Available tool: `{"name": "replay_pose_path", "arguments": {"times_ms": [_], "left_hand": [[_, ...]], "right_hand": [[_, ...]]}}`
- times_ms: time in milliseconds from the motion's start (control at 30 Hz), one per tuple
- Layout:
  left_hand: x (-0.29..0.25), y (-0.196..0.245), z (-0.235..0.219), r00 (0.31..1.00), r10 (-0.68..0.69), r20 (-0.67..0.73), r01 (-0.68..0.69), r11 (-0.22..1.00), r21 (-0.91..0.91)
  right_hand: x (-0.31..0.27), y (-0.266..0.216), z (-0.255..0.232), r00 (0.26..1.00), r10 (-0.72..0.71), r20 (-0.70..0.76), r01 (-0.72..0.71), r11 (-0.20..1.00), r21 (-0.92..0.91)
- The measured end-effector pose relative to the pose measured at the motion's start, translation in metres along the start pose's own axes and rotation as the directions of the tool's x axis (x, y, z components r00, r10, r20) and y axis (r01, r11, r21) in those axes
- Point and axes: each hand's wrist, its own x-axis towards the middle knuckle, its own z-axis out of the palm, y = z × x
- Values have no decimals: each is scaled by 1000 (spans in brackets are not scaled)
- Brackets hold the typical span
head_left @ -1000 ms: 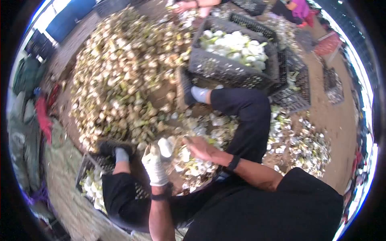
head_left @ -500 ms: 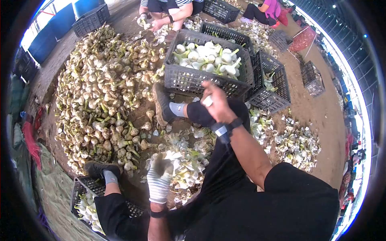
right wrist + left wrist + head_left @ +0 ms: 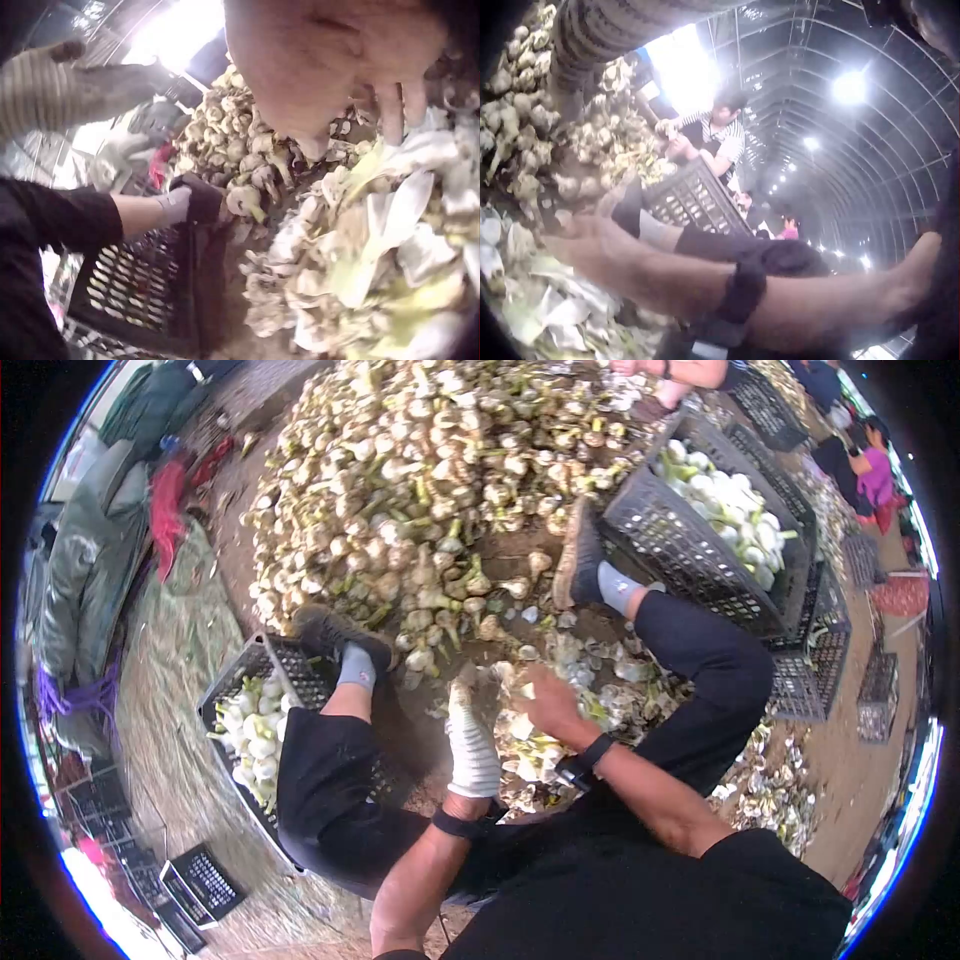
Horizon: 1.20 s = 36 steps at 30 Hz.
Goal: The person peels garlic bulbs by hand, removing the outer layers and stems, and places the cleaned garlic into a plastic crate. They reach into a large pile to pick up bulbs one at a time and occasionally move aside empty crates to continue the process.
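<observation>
My left hand (image 3: 472, 735), in a striped, dirt-stained glove, reaches forward between the knees, near the peel pile. Its thumb (image 3: 66, 51) stands apart from the extended fingers in the right wrist view, with nothing showing between them. My bare right hand (image 3: 552, 705) is close beside it on the right. In the right wrist view its loosely bent fingers (image 3: 390, 112) hang over pale garlic skins (image 3: 375, 232); no bulb shows in them. The glove is blurred in the left wrist view. Untrimmed garlic bulbs (image 3: 400, 500) lie heaped in front of both hands.
A black crate (image 3: 690, 550) of cleaned white garlic stands beyond the right foot, with more crates behind it. Another crate (image 3: 285, 675) with white bulbs sits by the left leg. Other people (image 3: 716, 135) sit farther off. A green tarp (image 3: 180, 700) covers the ground at left.
A white bulb was between the hands one second ago. The right hand then swung out near the crate of white garlic and has come back beside the left. The head view has turned leftward.
</observation>
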Motion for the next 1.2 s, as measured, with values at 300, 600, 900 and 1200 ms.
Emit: {"name": "replay_pose_path", "arguments": {"times_ms": [300, 600, 900, 1200], "left_hand": [[-14, 26, 23, 974, 218, -53, -209, 967, 148], [-20, 57, 24, 1000, 10, 7, -11, 997, 72], [-7, 38, 16, 969, 246, -7, -242, 956, 167], [-20, 25, 19, 980, 162, 119, -174, 980, 94]], "right_hand": [[143, -93, 24, 797, -603, -33, 594, 792, -143], [223, -97, 66, 964, -264, 26, 238, 820, -521], [144, -45, 14, 985, -163, 57, 158, 983, 92], [126, -46, -16, 983, -102, 153, 80, 986, 144]]}}
